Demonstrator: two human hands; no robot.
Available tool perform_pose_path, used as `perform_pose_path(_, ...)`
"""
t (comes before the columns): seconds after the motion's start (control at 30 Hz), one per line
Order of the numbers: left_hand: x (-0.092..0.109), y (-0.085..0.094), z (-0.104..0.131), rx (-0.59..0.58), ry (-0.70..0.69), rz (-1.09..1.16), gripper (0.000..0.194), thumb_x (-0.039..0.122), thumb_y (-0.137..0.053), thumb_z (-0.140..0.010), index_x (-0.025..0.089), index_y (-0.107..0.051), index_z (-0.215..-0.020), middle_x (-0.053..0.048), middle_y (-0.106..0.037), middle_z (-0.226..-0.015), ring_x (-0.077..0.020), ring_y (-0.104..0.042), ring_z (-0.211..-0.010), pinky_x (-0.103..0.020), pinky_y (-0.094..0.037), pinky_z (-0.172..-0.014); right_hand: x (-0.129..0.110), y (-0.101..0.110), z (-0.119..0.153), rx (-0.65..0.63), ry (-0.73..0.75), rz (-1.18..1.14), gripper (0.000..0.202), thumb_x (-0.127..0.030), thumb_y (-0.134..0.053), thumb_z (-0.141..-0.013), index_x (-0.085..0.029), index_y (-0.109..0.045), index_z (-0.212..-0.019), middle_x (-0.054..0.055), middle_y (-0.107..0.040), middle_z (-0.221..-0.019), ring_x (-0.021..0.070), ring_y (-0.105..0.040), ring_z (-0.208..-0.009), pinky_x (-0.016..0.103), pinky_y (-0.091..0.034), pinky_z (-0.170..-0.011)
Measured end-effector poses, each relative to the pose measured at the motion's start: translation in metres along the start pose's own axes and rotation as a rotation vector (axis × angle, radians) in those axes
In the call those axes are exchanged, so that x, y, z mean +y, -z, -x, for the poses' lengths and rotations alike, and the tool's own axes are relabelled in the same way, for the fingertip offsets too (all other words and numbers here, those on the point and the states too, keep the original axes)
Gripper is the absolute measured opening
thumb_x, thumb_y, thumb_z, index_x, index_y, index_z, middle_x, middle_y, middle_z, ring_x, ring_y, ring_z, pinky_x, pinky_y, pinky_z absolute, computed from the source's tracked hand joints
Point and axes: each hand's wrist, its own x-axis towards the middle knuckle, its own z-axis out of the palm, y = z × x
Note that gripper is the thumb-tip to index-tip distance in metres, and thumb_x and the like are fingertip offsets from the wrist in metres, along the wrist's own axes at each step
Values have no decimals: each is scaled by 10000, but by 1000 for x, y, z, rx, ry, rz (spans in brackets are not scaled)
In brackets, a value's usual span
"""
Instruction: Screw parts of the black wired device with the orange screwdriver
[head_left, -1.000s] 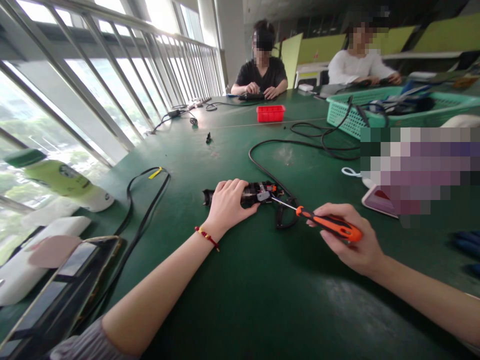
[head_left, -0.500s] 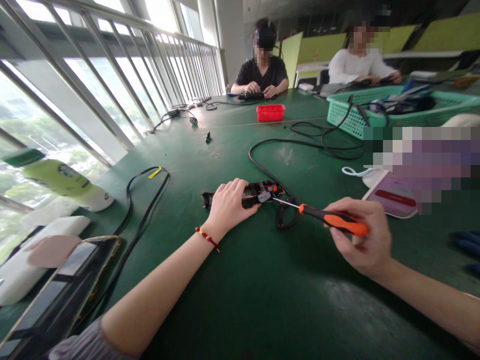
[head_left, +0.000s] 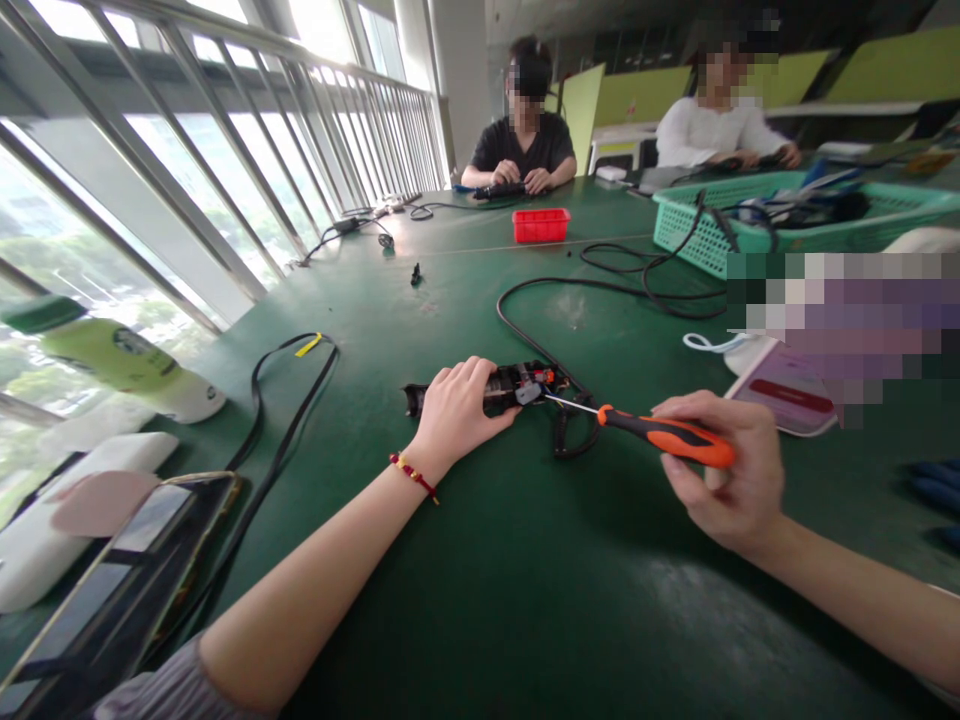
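My left hand [head_left: 461,405] is wrapped over a black corded device [head_left: 499,390], pressing it to the green table. At its right end the casing is open, baring a grey part and red-orange pieces; the middle lies hidden under my fingers. A black part [head_left: 574,437] with a curved outline sits against that end. My right hand [head_left: 731,465] grips an orange-and-black screwdriver [head_left: 667,436] by its handle, thumb and fingers around the rear. Its thin shaft points left, the tip at the exposed parts; exact contact is too small to tell.
A black cable [head_left: 517,290] curves toward a green basket [head_left: 690,235] of items. A small red bin [head_left: 541,226] stands farther back. Phones [head_left: 787,392], a bottle [head_left: 120,365] and a black strap [head_left: 300,415] lie around. Two people sit across the table [head_left: 480,600].
The fingers of my right hand have shifted slightly around the screwdriver handle, which shows a different side. My left hand and the device have stayed put.
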Motion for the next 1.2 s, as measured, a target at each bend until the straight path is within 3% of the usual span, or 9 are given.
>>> perform_pose_path(0.23,-1,-1,1,7,-4,8,346,438,-583,-737,190,-493,-962,-47,-601,-907,-218,-586,-853,-328,-421,-738,5,2,2,-54,155,31,276,-181,-575,-760,-258,-527,-1021,45,-576,-866,188,-600,-854,291,-532,-644)
perform_pose_path(0.33,-2,-1,0,8,-8,15,344,441,-574,-744,192,-491,-966,-49,-602,-912,-219,-586,-858,-327,-421,-738,3,3,0,-27,123,17,299,-198,-568,-754,-239,-523,-1047,59,-584,-870,195,-597,-830,320,-532,-654)
perform_pose_path(0.47,-2,-2,0,3,-9,20,347,444,-570,-748,186,-495,-967,-54,-602,-916,-223,-585,-858,-333,-422,-735,-4,2,-7,-27,44,6,172,-224,-537,-751,-231,-549,-922,61,-575,-788,193,-591,-728,351,-528,-639)
perform_pose_path(0.67,-2,-2,1,2,-10,15,351,453,-564,-754,185,-496,-969,-51,-599,-920,-219,-586,-861,-326,-420,-741,4,2,-1,-48,212,61,287,-212,-568,-764,-258,-529,-1044,54,-587,-865,212,-584,-887,331,-533,-675)
perform_pose_path(0.77,-2,-1,1,0,-9,16,361,458,-566,-753,182,-498,-976,-51,-600,-916,-221,-586,-862,-331,-422,-740,4,3,0,-35,141,33,312,-200,-550,-768,-246,-520,-1074,65,-590,-906,201,-591,-858,326,-532,-664)
perform_pose_path(0.9,-2,-1,1,2,-8,16,368,457,-572,-750,178,-499,-978,-51,-600,-914,-221,-584,-859,-334,-423,-744,-3,3,-5,-27,40,13,225,-189,-538,-731,-221,-557,-953,65,-585,-817,195,-599,-774,350,-528,-681)
perform_pose_path(1.1,-3,-4,1,-2,-12,14,378,471,-567,-753,181,-493,-984,-44,-595,-922,-216,-579,-866,-329,-417,-747,7,3,-1,-43,252,55,326,-188,-583,-738,-231,-540,-1058,53,-596,-841,218,-571,-894,350,-523,-705)
perform_pose_path(1.2,-4,-4,1,-4,-9,10,377,472,-568,-753,182,-492,-981,-42,-594,-918,-214,-579,-863,-326,-414,-745,6,3,-3,-7,251,51,325,-186,-572,-745,-209,-543,-1069,64,-601,-869,203,-586,-856,335,-526,-684)
